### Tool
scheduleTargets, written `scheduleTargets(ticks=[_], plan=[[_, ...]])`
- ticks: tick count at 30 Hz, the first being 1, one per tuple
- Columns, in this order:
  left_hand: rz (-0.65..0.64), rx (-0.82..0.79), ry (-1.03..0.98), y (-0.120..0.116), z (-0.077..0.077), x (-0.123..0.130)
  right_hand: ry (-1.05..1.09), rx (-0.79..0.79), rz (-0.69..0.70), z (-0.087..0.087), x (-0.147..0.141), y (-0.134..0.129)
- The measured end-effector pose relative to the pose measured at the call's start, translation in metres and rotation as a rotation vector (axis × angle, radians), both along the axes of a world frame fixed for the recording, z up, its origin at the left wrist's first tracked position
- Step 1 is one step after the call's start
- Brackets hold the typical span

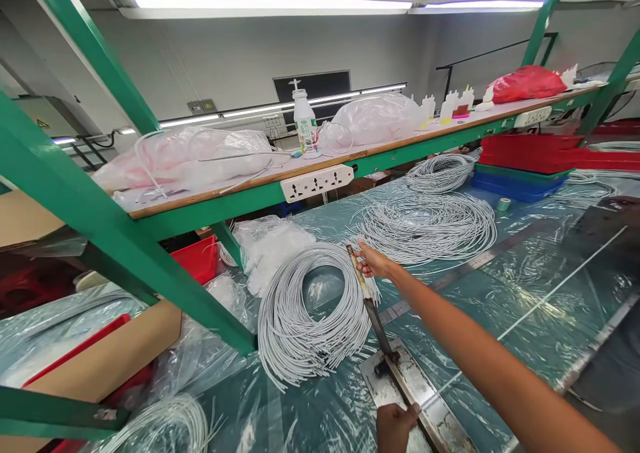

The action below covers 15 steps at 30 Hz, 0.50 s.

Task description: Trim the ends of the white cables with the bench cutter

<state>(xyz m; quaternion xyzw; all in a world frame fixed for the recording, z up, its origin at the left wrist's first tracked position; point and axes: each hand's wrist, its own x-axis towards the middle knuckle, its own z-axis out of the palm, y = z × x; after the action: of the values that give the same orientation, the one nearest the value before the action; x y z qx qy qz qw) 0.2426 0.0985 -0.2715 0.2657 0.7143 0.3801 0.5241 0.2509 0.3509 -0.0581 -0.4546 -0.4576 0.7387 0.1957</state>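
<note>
Head view, right hand (374, 262) gripping cutter handle (361, 274) (raised)

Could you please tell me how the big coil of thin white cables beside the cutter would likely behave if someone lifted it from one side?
The coil of thin white cables would probably sag and flop, since its loops lie loose with no tie visible. Strands would likely slide apart; cut ends already splay at the front. It may also slip easily on the glossy clear plastic sheet covering the bench.

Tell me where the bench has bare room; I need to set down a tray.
Bare plastic sheet lies right of the steel ruler, out to the stacked bins. Crowded: white wire coils beside the cutter, more coils behind, bags under the shelf.
</note>
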Motion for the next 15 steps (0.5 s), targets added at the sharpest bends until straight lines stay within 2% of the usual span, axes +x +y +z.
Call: scheduleTargets(ticks=[3,7,11,15], plan=[[0.072,-0.007,0.021,0.002,0.011,0.006,-0.009,-0.042,-0.006,0.004,-0.004,-0.003],[0.058,-0.029,0.098,0.004,0.013,0.008,-0.004,-0.081,0.012,0.017,0.008,-0.014],[0.04,-0.048,0.169,0.003,0.011,0.01,-0.006,-0.107,0.101,0.037,0.045,-0.043],[0.008,-0.081,0.243,0.002,0.014,0.011,-0.068,-0.154,0.235,0.056,0.1,-0.095]])
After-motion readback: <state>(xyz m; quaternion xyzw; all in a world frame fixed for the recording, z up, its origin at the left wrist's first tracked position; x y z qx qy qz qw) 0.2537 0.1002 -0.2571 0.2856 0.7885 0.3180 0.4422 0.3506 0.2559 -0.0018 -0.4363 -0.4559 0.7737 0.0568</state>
